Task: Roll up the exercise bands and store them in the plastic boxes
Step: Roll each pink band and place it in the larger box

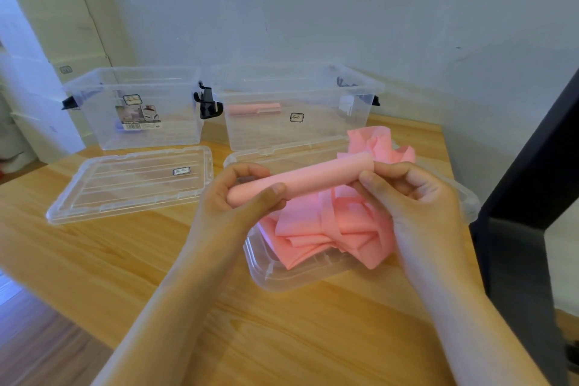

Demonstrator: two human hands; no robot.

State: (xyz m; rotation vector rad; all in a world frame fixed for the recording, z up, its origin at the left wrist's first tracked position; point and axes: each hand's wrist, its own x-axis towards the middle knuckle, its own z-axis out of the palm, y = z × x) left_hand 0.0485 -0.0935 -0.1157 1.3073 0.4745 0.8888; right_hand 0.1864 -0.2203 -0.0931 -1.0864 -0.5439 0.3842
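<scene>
Head view: my left hand [238, 197] and right hand [413, 197] grip one rolled pink rubber band [300, 180]; another roll [253, 110] lies in the right clear plastic box [313, 135], with loose bands [329, 229] heaped before it, unrolled.

Left hand [241, 197], right hand [419, 197]; curled fingers

The tube-shaped rolled exercise band [300, 178] held between my left grip [241, 197] and right grip [416, 197] is plain salmon pink, without print. The heap of loose bands [326, 229] is the same pink. The two see-through plastic boxes [94, 122] [266, 135] are colourless, with black latches [208, 106]. The wooden surface [109, 260] is honey-yellow with darker streaked grain.
</scene>
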